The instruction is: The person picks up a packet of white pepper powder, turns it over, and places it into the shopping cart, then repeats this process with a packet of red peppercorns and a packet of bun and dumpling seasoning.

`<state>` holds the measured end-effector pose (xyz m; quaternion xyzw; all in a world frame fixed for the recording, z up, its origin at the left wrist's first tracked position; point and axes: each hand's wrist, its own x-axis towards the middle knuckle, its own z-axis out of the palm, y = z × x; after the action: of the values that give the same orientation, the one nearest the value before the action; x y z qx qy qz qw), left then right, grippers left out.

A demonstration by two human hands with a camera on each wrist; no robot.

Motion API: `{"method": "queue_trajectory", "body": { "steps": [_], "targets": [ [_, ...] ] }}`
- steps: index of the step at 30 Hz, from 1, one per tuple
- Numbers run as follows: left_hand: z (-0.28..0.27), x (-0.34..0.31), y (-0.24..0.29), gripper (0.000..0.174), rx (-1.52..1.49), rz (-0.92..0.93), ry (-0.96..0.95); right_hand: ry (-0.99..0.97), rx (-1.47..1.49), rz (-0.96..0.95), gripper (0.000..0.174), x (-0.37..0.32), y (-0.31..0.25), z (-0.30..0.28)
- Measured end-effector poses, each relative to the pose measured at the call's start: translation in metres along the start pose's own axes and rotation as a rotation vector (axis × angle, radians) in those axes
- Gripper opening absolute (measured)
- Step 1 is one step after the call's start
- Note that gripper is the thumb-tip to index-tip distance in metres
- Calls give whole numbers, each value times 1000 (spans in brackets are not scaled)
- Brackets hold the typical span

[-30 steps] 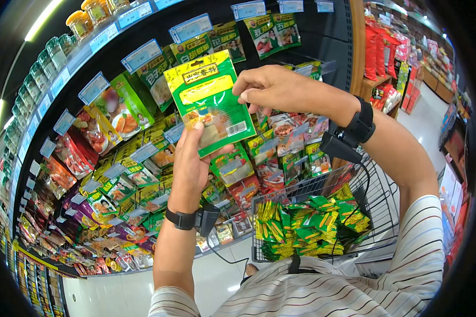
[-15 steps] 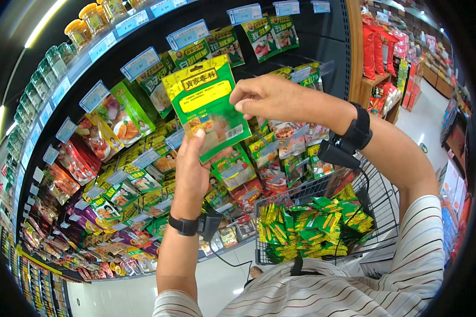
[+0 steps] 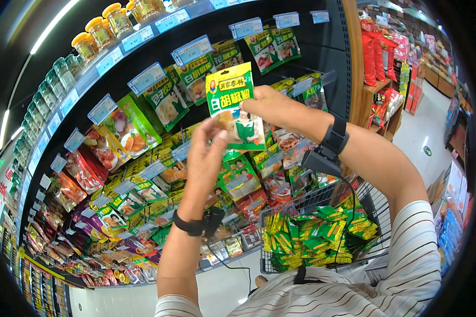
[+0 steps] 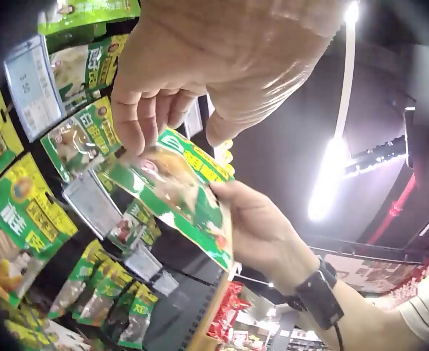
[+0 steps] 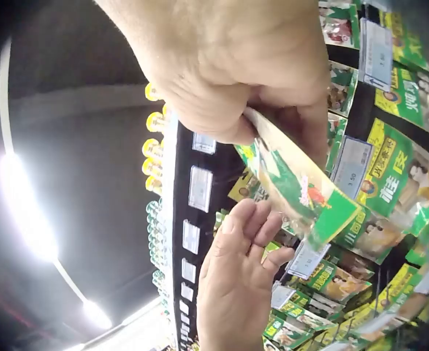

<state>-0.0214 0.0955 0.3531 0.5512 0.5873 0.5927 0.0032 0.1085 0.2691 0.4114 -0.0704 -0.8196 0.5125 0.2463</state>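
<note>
well, grn & ylw pkt, wht/ylw lettering, hang-hole up top

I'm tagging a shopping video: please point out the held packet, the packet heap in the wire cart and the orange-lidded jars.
Held packet (image 3: 235, 108): head view, middle of its front.
Packet heap (image 3: 320, 235): head view, packets near its middle.
Orange-lidded jars (image 3: 101, 34): head view, side of one jar.

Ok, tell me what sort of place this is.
Most likely a supermarket's seasoning aisle: rows of hanging green-and-yellow plastic packets, blue-and-white rectangular price labels above them, and a filled, dark metal-wire basket.
</note>
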Motion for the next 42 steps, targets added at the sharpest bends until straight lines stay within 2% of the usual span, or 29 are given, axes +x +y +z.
{"method": "queue_trajectory", "body": {
  "steps": [1,4,7,8,11,12,15,19,20,21,26,29,30,33,35,37,42],
  "targets": [
    [-11,11,-8,43,95,14,74,-1,111,12,25,1,2,-1],
    [-30,31,4,43,34,-130,132,-44,386,61,27,6,3,-6],
    [-50,47,2,40,-118,-358,-63,-88,524,37,20,18,10,1],
    [-49,50,-1,33,-212,-311,-80,-95,560,53,22,20,11,2],
    [-54,59,-12,29,-324,-373,-158,-146,587,33,24,28,11,6],
    [-50,60,-8,23,-359,-392,-117,-158,562,44,27,35,13,8],
    [-63,68,-8,20,-261,-358,-144,-136,455,-47,31,45,16,-1],
    [-79,84,-7,19,-135,-300,-100,48,213,-148,62,69,3,-20],
    [-81,87,-6,20,-116,-293,-86,51,221,-189,72,77,2,-25],
    [-83,90,-5,20,-96,-285,-73,85,258,-239,72,83,-2,-26],
    [-88,102,-11,21,-56,-299,-63,89,483,-355,53,106,-19,-24],
    [-84,103,-9,21,-61,-294,-58,70,557,-337,41,115,-28,-25],
    [-84,105,-12,22,-53,-286,-60,118,562,-343,34,116,-31,-24],
    [-88,112,-20,23,-27,-279,-61,59,617,-326,33,116,-38,-35],
    [-88,117,-19,24,-8,-278,-56,71,599,-405,36,110,-42,-38],
    [-88,121,-20,25,18,-274,-43,118,571,-463,31,100,-51,-37],
    [-78,118,-11,26,-6,-221,-65,101,497,-493,38,101,-54,-40]
  ]
}}
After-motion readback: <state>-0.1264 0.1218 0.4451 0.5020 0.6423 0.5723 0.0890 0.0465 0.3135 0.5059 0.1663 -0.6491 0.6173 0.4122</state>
